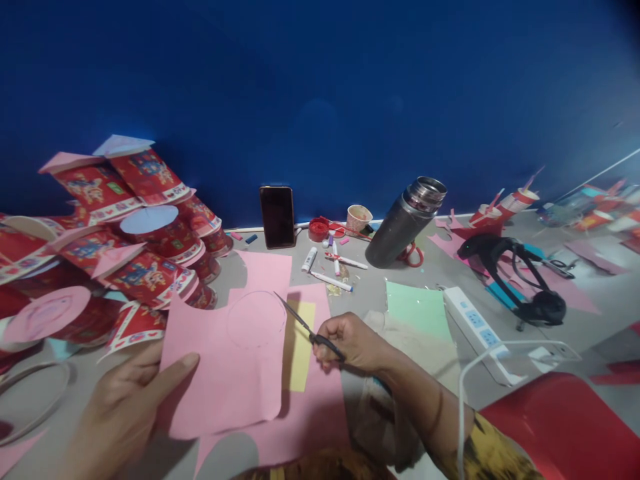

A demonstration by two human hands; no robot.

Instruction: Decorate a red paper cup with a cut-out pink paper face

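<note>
My left hand pinches the left edge of a pink paper sheet, thumb on top and fingers behind. A circle is drawn in thin line near the sheet's upper right. My right hand is closed round the dark handles of a pair of scissors. Their blades point up and left, with the tip at the sheet's upper right edge beside the circle. Whether the blades touch the paper I cannot tell. Beneath lie another pink sheet and a yellow piece of paper.
Red paper cups topped with paper are stacked at left. Behind stand a phone, a paper cup and a dark flask. Markers, green paper, a power strip and a black headset lie around.
</note>
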